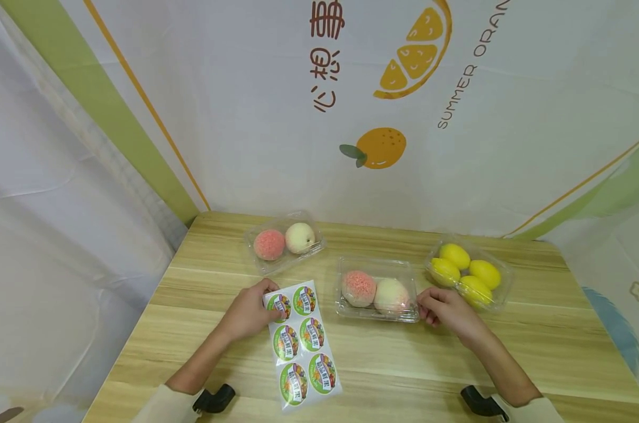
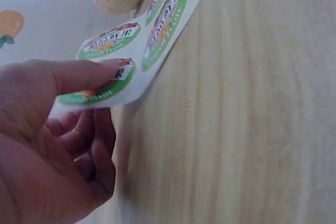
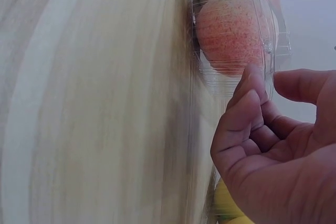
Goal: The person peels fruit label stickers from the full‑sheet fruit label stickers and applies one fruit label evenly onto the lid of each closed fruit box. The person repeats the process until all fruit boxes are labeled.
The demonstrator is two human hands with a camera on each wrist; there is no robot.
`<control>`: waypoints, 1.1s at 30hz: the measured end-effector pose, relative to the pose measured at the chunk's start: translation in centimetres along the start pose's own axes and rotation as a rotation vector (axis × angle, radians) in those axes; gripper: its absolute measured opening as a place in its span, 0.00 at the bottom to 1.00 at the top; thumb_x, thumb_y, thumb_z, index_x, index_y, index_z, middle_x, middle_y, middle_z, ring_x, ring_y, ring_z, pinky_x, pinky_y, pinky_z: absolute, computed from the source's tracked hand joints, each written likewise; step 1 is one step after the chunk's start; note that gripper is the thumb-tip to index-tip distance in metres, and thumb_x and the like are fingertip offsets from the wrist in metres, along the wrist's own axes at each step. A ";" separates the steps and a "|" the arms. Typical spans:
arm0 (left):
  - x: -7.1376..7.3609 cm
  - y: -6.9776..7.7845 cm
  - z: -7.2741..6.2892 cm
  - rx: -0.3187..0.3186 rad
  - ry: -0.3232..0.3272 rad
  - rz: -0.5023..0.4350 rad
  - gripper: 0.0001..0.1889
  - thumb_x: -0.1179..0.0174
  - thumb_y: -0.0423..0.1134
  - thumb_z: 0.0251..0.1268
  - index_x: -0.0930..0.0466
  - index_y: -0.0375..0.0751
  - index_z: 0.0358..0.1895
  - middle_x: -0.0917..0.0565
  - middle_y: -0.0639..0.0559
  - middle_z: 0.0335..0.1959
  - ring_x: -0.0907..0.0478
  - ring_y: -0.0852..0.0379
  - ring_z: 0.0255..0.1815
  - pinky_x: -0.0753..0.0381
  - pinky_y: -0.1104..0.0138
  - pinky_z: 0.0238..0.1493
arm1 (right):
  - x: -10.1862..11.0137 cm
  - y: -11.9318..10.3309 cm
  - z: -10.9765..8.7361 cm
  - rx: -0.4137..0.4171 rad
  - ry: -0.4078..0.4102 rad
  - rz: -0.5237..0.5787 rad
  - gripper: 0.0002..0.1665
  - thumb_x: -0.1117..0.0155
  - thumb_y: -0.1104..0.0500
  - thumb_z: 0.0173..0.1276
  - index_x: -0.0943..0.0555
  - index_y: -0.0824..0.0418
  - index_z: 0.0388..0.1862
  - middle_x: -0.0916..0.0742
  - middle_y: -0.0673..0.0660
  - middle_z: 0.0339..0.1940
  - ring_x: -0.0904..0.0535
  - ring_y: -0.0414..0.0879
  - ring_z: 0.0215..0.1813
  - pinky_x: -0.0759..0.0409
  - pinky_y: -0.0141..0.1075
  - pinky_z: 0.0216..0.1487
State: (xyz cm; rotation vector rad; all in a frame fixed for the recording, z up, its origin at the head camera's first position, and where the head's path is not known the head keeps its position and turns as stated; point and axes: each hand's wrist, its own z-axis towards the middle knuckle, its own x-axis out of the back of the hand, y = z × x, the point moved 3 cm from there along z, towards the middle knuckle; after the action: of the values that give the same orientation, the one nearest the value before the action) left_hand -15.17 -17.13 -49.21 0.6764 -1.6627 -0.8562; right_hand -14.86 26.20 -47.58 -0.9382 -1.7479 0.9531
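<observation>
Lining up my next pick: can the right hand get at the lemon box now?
Likely yes: the right hand sits close by the lemon box, nothing visible between them, though it seems to pinch the nearer peach box and may need to let go.

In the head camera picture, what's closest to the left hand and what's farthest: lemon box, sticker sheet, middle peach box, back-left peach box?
1. Sticker sheet: held in the left hand.
2. Back-left peach box: just beyond that hand.
3. Middle peach box: farther right.
4. Lemon box: farthest right.
</observation>
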 end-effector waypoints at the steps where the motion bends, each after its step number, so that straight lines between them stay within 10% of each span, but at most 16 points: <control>1: 0.0 0.0 0.0 0.001 -0.012 -0.042 0.17 0.21 0.29 0.62 0.17 0.35 0.50 0.12 0.52 0.31 0.14 0.56 0.32 0.18 0.64 0.34 | 0.0 0.0 0.0 -0.002 0.001 0.004 0.13 0.44 0.63 0.86 0.17 0.71 0.43 0.16 0.57 0.32 0.21 0.46 0.33 0.19 0.34 0.35; 12: 0.2 0.3 -0.4 0.019 -0.066 -0.348 0.16 0.31 0.38 0.76 0.12 0.28 0.57 0.07 0.43 0.40 0.10 0.52 0.43 0.17 0.65 0.49 | -0.1 0.5 0.3 0.002 0.001 0.072 0.13 0.45 0.63 0.86 0.18 0.73 0.46 0.17 0.58 0.32 0.22 0.46 0.32 0.19 0.34 0.34; 33: -0.2 3.5 -0.6 -0.020 -0.041 -0.634 0.18 0.40 0.36 0.85 0.20 0.21 0.61 0.09 0.41 0.40 0.09 0.55 0.37 0.11 0.65 0.40 | -0.4 0.5 0.3 -0.014 0.027 0.102 0.13 0.45 0.63 0.86 0.18 0.72 0.45 0.17 0.57 0.32 0.22 0.45 0.32 0.19 0.34 0.34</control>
State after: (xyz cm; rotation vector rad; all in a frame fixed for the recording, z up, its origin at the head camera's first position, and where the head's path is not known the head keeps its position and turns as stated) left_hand -14.58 -15.06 -46.36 1.2094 -1.4821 -1.3331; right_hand -14.90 26.03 -48.23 -1.0530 -1.6998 0.9901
